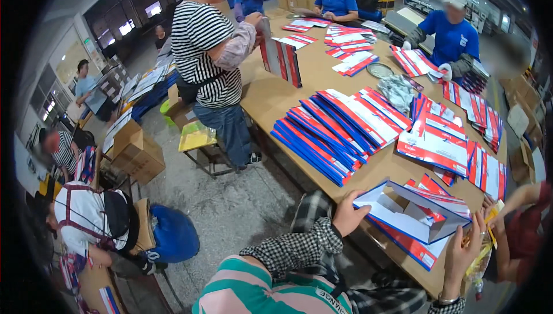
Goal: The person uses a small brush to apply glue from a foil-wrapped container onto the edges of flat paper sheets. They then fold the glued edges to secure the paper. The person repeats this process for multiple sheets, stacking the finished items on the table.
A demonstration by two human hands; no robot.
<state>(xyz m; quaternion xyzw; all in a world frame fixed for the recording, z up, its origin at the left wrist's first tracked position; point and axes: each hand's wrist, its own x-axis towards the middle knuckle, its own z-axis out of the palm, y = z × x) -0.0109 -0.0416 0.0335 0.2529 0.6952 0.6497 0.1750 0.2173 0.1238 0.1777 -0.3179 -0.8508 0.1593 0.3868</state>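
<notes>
Over the near edge of the table, my two hands hold a flat cardboard sleeve (pixel 381 205) by its opposite ends. It has blue edges and a pale inside, and it gapes so that the tabletop shows through. My left hand (pixel 349 214) pinches the left corner, thumb on the near side. At the right end my right hand (pixel 465 250) grips it, with fingers raised behind. Beneath lies another red, white and blue sleeve (pixel 408 245). A large fanned pile of sleeves (pixel 322 135) rests just beyond my left hand, and more loose sleeves (pixel 435 144) lie straight ahead.
The brown table (pixel 259 92) also bears a crumpled cloth (pixel 396 92) and a round dish (pixel 380 70). Another person's hands (pixel 500 227), beside a yellow item, are close to my right hand. Several co-workers stand or sit around the table. A stool (pixel 199 136) and carton (pixel 137 151) stand leftward.
</notes>
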